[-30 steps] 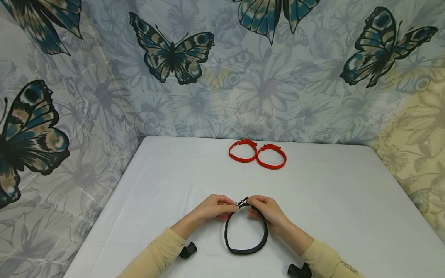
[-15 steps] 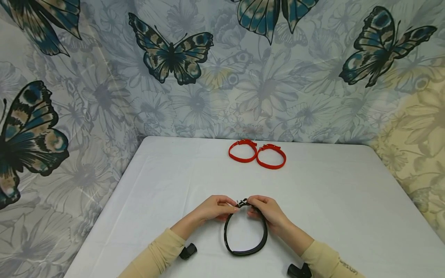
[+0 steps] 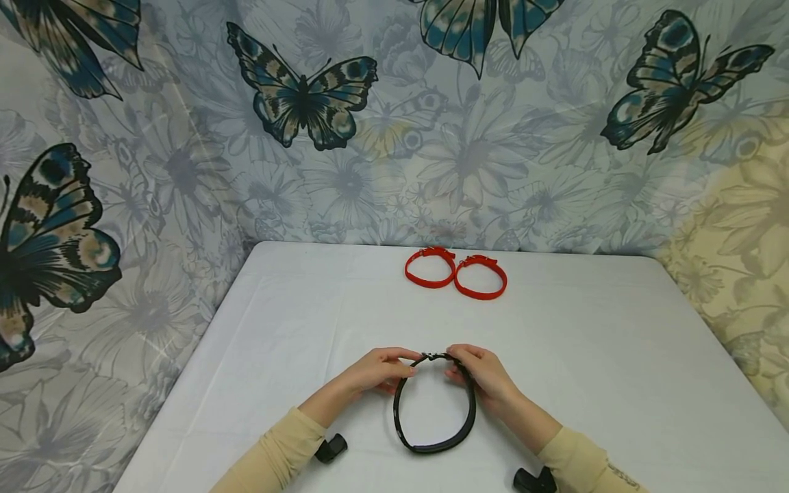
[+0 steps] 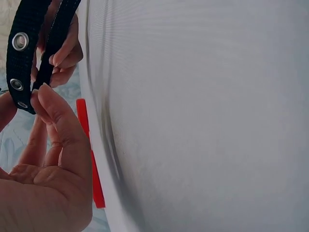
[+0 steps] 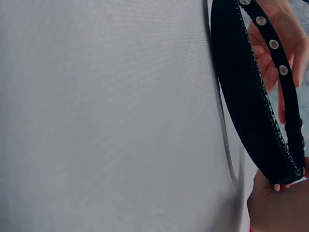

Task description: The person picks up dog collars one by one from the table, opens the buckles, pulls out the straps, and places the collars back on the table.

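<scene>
A black collar (image 3: 436,449) forms a loop above the near part of the table, its metal buckle (image 3: 429,356) at the far side. Metal-ringed holes line its strap (image 4: 20,42) in the left wrist view. My left hand (image 3: 383,370) pinches the loop just left of the buckle, between thumb and fingers. On the other side, my right hand (image 3: 483,375) grips the strap right of the buckle. A wide padded part of the collar (image 5: 246,96) fills the right side of the right wrist view. Part of my right fingers is hidden behind the strap.
Two red collars (image 3: 429,283) (image 3: 481,296), each closed in a loop, lie side by side near the back edge of the white-covered table (image 3: 308,301). Behind stands a butterfly-patterned cloth (image 3: 481,157). Black devices (image 3: 331,448) (image 3: 533,481) sit by both sleeves.
My hands have drawn slightly apart, the left to the left and the right to the right. The strap end that stuck up by the buckle now lies along the loop.
</scene>
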`<state>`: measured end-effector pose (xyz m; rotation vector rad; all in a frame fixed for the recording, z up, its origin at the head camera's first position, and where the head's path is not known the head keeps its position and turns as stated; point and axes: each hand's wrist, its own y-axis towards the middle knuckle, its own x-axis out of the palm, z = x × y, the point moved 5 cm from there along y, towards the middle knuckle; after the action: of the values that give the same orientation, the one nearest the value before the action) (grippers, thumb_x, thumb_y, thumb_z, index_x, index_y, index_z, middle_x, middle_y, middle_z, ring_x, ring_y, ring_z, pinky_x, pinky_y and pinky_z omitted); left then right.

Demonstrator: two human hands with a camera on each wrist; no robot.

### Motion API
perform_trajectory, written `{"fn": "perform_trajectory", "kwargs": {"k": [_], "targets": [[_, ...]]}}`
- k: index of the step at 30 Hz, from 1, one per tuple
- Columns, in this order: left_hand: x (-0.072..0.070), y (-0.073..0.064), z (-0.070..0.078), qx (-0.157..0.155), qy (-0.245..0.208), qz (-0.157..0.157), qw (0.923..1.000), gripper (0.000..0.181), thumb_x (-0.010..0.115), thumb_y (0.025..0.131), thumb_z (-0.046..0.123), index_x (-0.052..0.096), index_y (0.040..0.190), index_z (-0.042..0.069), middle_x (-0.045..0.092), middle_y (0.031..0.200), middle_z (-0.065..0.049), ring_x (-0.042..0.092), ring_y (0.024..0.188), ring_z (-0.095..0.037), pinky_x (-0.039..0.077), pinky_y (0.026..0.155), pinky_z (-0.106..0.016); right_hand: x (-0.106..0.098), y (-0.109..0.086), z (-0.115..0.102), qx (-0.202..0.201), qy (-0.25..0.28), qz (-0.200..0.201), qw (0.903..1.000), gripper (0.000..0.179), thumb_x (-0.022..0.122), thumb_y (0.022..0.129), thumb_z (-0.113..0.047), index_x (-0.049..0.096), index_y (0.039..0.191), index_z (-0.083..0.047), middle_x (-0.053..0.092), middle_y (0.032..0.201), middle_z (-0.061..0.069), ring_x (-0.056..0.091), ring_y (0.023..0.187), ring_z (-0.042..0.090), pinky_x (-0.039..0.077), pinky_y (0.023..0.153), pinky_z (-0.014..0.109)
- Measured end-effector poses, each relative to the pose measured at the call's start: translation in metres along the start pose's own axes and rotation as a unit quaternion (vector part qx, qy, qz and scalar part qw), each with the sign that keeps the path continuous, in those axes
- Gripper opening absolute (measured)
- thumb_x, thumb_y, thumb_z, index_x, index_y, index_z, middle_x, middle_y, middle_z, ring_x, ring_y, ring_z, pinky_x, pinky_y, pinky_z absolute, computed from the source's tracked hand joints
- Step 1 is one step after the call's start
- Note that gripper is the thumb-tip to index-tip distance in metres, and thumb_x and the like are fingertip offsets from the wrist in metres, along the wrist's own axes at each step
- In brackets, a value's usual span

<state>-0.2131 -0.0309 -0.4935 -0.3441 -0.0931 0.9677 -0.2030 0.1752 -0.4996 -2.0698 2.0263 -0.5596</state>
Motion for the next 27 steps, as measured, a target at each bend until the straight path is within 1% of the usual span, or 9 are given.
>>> {"fn": "perform_trajectory", "kwargs": {"k": [3, 7, 12, 15, 17, 20, 24, 27], "targets": [[-0.001, -0.001, -0.001, -0.001, -0.002, -0.001, 1.0000, 0.035, 0.070, 0.089, 0.025, 0.069, 0.122, 0.017, 0.057, 0.081, 0.002, 0.054, 0.073, -0.012, 0.051, 0.062, -0.027, -0.003, 0.000, -0.001, -0.004, 0.002, 0.002, 1.0000, 0.021, 0.060, 0.095, -0.011, 0.063, 0.108, 0.006, 0.058, 0.077, 0.004, 0.064, 0.066, 0.009, 0.057, 0.070, 0.024], [-0.001, -0.002, -0.002, -0.008, -0.004, -0.009, 0.9999, 0.032, 0.070, 0.088, 0.024, 0.070, 0.120, 0.018, 0.057, 0.081, 0.001, 0.053, 0.072, -0.011, 0.050, 0.061, -0.025, -0.006, 0.000, -0.002, -0.002, 0.010, 0.011, 0.9999, 0.017, 0.061, 0.095, -0.012, 0.063, 0.104, 0.003, 0.058, 0.075, 0.003, 0.064, 0.065, 0.009, 0.057, 0.070, 0.024], [-0.003, -0.004, -0.003, -0.012, -0.008, -0.011, 0.9998, 0.034, 0.070, 0.088, 0.025, 0.070, 0.121, 0.017, 0.057, 0.080, 0.000, 0.053, 0.071, -0.012, 0.051, 0.061, -0.026, -0.011, -0.001, -0.003, 0.001, 0.008, 0.021, 0.9997, 0.020, 0.063, 0.095, -0.017, 0.062, 0.104, 0.001, 0.059, 0.077, 0.003, 0.065, 0.067, 0.009, 0.057, 0.071, 0.024], [-0.005, -0.005, -0.003, -0.014, -0.013, -0.003, 0.9998, 0.034, 0.070, 0.088, 0.025, 0.069, 0.121, 0.017, 0.057, 0.080, -0.001, 0.054, 0.070, -0.012, 0.052, 0.062, -0.027, -0.013, -0.002, -0.003, 0.000, 0.005, 0.020, 0.9998, 0.021, 0.065, 0.094, -0.017, 0.062, 0.105, 0.001, 0.061, 0.083, 0.005, 0.066, 0.070, 0.011, 0.057, 0.074, 0.026], [-0.007, -0.006, -0.003, -0.014, -0.018, 0.005, 0.9997, 0.034, 0.071, 0.088, 0.026, 0.069, 0.120, 0.016, 0.059, 0.081, -0.001, 0.056, 0.069, -0.013, 0.053, 0.063, -0.027, -0.013, -0.002, -0.003, -0.005, -0.001, 0.012, 0.9999, 0.020, 0.067, 0.092, -0.013, 0.062, 0.106, 0.001, 0.063, 0.087, 0.006, 0.065, 0.073, 0.012, 0.057, 0.076, 0.028], [-0.010, -0.006, -0.004, -0.014, -0.025, 0.019, 0.9994, 0.034, 0.073, 0.087, 0.026, 0.070, 0.118, 0.013, 0.063, 0.084, -0.001, 0.059, 0.069, -0.012, 0.054, 0.065, -0.027, -0.015, -0.002, -0.003, -0.015, -0.020, 0.000, 0.9997, 0.026, 0.070, 0.089, -0.007, 0.060, 0.111, 0.004, 0.067, 0.093, 0.006, 0.066, 0.079, 0.014, 0.056, 0.079, 0.028], [-0.014, -0.007, -0.003, -0.010, -0.038, 0.037, 0.9986, 0.033, 0.076, 0.084, 0.028, 0.071, 0.112, 0.010, 0.068, 0.086, -0.001, 0.060, 0.069, -0.010, 0.054, 0.067, -0.027, -0.019, -0.002, -0.004, -0.030, -0.049, -0.005, 0.9983, 0.035, 0.073, 0.086, -0.006, 0.059, 0.115, 0.007, 0.070, 0.094, 0.006, 0.067, 0.084, 0.014, 0.056, 0.079, 0.027], [-0.017, -0.008, 0.000, -0.004, -0.056, 0.047, 0.9973, 0.035, 0.077, 0.083, 0.029, 0.071, 0.109, 0.007, 0.069, 0.085, 0.001, 0.059, 0.070, -0.009, 0.053, 0.068, -0.026, -0.024, -0.003, -0.005, -0.033, -0.077, 0.010, 0.9964, 0.035, 0.076, 0.084, -0.010, 0.062, 0.113, 0.004, 0.070, 0.091, 0.005, 0.066, 0.082, 0.015, 0.055, 0.075, 0.026]]}}
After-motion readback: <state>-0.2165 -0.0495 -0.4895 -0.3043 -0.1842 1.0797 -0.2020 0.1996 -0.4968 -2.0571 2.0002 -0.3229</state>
